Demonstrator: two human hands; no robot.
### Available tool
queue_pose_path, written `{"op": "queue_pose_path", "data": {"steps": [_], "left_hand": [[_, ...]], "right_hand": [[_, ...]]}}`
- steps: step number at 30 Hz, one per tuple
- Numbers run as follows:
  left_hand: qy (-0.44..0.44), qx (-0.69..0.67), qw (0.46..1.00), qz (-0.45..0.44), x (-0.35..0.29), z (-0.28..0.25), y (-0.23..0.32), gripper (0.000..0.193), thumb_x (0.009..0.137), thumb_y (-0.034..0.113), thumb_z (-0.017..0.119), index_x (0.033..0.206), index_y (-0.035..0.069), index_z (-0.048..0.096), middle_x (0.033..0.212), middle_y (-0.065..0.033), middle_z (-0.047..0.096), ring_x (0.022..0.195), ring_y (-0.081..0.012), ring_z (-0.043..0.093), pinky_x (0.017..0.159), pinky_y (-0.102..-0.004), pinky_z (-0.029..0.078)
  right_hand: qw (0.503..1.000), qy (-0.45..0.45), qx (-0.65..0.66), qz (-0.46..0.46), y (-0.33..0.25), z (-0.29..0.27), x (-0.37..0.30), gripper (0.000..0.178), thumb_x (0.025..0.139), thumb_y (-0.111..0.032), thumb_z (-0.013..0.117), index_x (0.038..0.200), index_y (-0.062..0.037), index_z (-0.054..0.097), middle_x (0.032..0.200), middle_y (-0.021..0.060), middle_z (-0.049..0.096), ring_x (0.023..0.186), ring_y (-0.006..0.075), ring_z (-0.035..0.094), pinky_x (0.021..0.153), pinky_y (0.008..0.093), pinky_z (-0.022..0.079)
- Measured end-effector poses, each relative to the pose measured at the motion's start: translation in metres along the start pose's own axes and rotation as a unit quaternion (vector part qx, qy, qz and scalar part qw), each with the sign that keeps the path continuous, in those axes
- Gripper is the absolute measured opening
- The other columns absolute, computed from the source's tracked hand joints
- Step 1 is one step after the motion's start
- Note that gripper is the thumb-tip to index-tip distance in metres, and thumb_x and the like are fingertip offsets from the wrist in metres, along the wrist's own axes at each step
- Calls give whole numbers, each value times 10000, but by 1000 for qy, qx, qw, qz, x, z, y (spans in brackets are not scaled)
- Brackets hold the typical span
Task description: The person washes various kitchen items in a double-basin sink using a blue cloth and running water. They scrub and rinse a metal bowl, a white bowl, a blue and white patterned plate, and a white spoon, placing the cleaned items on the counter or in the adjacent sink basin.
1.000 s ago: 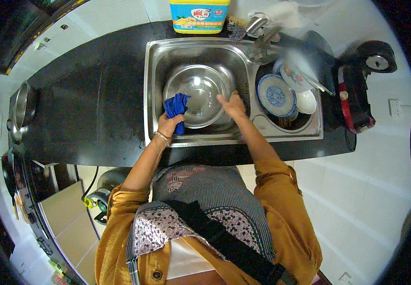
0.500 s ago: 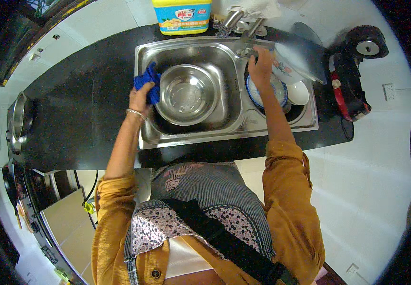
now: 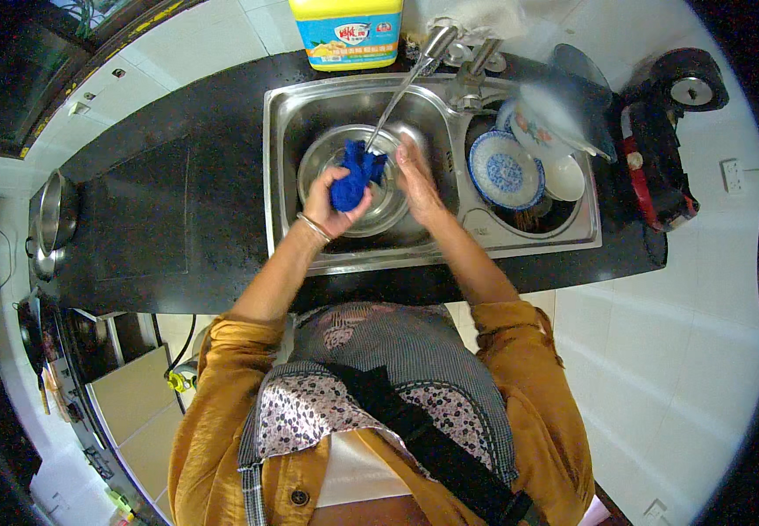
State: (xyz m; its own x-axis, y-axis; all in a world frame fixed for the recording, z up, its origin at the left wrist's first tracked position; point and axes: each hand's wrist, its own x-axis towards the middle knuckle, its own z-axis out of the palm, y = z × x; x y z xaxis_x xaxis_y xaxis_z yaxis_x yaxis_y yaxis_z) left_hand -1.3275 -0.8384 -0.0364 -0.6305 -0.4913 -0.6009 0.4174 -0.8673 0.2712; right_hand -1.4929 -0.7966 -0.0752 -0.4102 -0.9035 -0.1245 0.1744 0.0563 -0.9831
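Along the wall runs a dark counter (image 3: 143, 193), and let into it is a steel sink (image 3: 379, 260) with two compartments. In the larger, left compartment sits a round metal basin (image 3: 386, 203). It looks loose in there – a hard press on one side of its rim could, I'd judge, make it slide or tip. A yellow jug with a blue label (image 3: 353, 54) stands behind the sink, well away from both hands. In the right compartment a blue-patterned bowl (image 3: 507, 171) leans beside a smaller white bowl (image 3: 565, 178), with a flowered bowl (image 3: 533, 136) behind them (the spot over that one is blurred, so how it rests I cannot tell). They are near the right forearm; a wide swing of the elbow might knock one and chip it.

The hands are apart, both over the basin. The left hand (image 3: 325, 203) is closed around a bunched blue cloth (image 3: 350, 188), which is held above the basin. The right hand (image 3: 414, 180) holds nothing, its fingers spread by the basin's right side; whether they touch the rim I cannot tell.

Between them a thin stream of water (image 3: 386, 118) falls from the tap (image 3: 436, 46) to the cloth's upper end – off a fold or the rim it could splash outward, and a soaked cloth might slip from a loose grip.
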Motion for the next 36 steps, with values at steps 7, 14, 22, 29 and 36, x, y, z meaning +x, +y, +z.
{"op": "queue_pose_path", "data": {"steps": [7,14,22,29,36], "left_hand": [[-4,-23,999,-35,-6,8,-27,386,749,288,599,993,-2,522,843,-107,585,680,-191,579,610,-254,539],[38,373,923,86,30,-16,2,386,716,256,696,986,34,531,845,-90,591,680,-146,581,487,-242,478],[-6,357,923,142,46,-30,5,435,669,187,736,1013,24,524,869,-79,598,709,-167,586,597,-282,496],[32,360,928,94,44,-25,4,504,639,97,726,1073,25,478,928,-89,581,770,-185,582,586,-300,522],[57,626,763,148,92,-118,1,878,609,302,748,1261,-74,296,1141,-185,506,1038,-264,502,919,-310,368]], "right_hand": [[928,-160,321,104,-5,28,-1,445,793,-317,586,1158,-84,481,1019,95,572,940,179,537,783,315,458],[996,-49,66,43,12,38,41,340,744,-257,665,1009,-63,580,917,16,579,806,109,518,707,260,426],[977,-49,158,137,32,40,33,348,713,-255,703,960,-66,547,872,52,570,802,146,532,711,298,442],[984,-74,110,121,37,39,25,538,772,-349,620,1200,-74,445,1086,106,528,919,191,526,780,308,442],[969,188,-133,-84,37,-20,-1,369,813,-195,570,1138,-43,481,1084,106,502,975,185,467,852,310,375]]}}
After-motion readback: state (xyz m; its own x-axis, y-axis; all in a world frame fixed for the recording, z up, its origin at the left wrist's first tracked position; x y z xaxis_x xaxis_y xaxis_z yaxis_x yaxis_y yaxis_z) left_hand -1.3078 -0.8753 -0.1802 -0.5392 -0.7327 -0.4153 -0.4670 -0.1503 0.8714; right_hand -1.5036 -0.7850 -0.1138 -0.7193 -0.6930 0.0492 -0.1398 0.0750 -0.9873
